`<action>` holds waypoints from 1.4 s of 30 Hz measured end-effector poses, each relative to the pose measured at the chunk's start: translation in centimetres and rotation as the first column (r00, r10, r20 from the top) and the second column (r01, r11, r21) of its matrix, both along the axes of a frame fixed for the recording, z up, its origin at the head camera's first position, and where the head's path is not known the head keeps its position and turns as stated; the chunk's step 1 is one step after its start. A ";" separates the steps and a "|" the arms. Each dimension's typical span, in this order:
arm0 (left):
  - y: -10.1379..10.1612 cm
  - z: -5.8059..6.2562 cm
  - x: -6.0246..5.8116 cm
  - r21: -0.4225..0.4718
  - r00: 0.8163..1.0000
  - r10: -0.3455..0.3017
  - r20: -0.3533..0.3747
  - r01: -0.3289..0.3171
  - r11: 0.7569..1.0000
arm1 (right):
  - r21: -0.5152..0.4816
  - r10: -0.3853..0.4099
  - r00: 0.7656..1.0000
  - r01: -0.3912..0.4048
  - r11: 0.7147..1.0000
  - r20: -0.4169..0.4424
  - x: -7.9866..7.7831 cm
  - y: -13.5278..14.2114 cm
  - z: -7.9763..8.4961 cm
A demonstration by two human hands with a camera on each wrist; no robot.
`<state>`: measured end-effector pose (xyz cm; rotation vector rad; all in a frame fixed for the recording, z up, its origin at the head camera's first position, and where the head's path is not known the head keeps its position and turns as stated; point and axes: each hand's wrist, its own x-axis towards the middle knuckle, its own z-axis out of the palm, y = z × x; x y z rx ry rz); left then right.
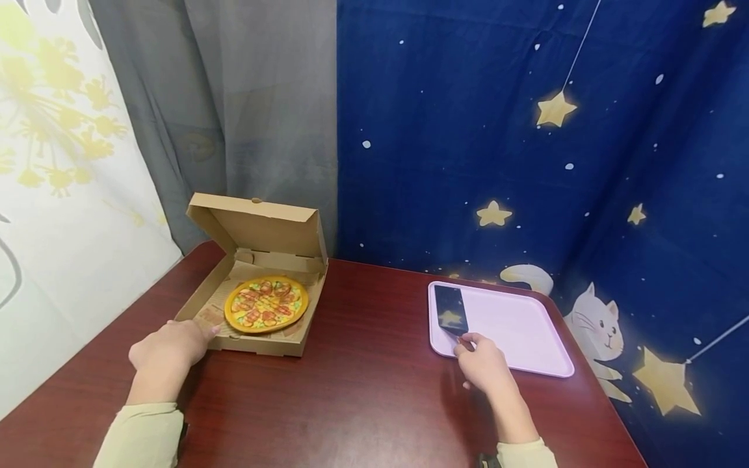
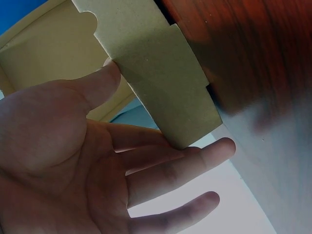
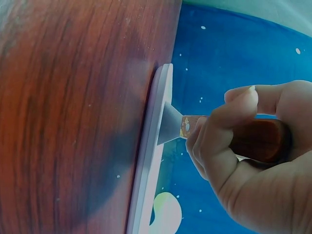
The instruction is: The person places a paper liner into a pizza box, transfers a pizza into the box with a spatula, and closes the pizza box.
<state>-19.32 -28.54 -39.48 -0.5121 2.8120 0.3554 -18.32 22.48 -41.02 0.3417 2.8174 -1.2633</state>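
Note:
On the left of the head view stands a cardboard pizza box (image 1: 261,344) with its lid raised. A toy-like pizza (image 1: 266,304) with a yellow rim lies inside on patterned paper. My left hand (image 1: 166,351) grips the box's near left corner; in the left wrist view the thumb (image 2: 105,80) lies at the top edge of the front wall and the fingers reach around the corner. My right hand (image 1: 484,365) grips the wooden handle (image 3: 256,141) of a spatula. Its flat, shiny metal blade (image 1: 450,309) is over the left part of a pale pink tray (image 1: 521,325).
Both box and tray are on a dark red-brown wooden table (image 1: 363,390), the tray near its right edge. A blue starry curtain (image 1: 433,143) and a grey curtain (image 1: 281,97) hang behind, with a white patterned cloth (image 1: 64,260) at the left.

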 end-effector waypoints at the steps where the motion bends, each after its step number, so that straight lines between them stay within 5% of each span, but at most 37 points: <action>1: 0.0 0.0 0.0 -0.001 1.000 -0.001 0.000 0.001 1.000 | -0.001 0.003 1.000 -0.003 1.000 0.001 0.0 -0.1 0.1; 16: 0.0 0.2 0.2 -0.002 1.000 -0.009 -0.009 0.009 1.000 | 0.026 0.026 1.000 -0.026 0.999 0.004 0.5 -0.5 0.7; 20: 0.1 0.3 0.2 -0.001 1.000 -0.005 -0.008 0.005 1.000 | 0.109 0.023 1.000 -0.023 0.994 0.008 0.7 -0.5 1.9; 26: 0.2 0.4 0.2 -0.002 1.000 -0.010 -0.003 0.010 1.000 | 0.296 0.058 0.997 -0.038 0.954 -0.059 0.9 -0.8 3.3; 35: 0.3 0.5 0.2 -0.003 1.000 -0.009 -0.006 0.009 1.000 | 0.332 0.033 0.984 0.027 0.943 -0.174 2.5 -2.0 5.3; 42: 0.5 0.6 0.4 -0.005 1.000 -0.012 -0.003 0.012 1.000 | 0.316 0.110 0.947 -0.009 0.949 -0.302 4.3 -4.7 6.9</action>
